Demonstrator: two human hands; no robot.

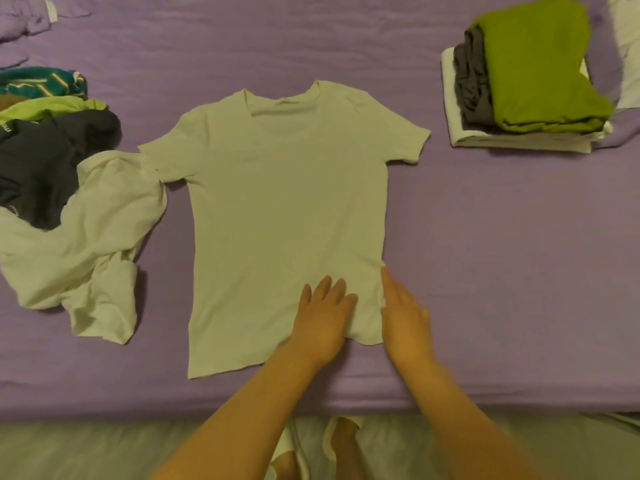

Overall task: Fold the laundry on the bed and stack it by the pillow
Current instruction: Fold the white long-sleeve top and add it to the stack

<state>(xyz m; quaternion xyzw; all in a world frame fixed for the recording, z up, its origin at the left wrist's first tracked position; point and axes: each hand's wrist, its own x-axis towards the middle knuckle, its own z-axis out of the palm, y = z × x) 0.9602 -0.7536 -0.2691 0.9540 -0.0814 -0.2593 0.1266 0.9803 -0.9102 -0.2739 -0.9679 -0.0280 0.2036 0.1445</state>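
Both flat — left hand (323, 317), right hand (405, 320) — on white T-shirt (284, 202).

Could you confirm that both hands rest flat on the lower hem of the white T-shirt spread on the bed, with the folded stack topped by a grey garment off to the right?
Not quite: the head view shows the folded stack topped by a green garment, with grey beneath it. The rest holds: left hand and right hand lie flat on the white T-shirt.
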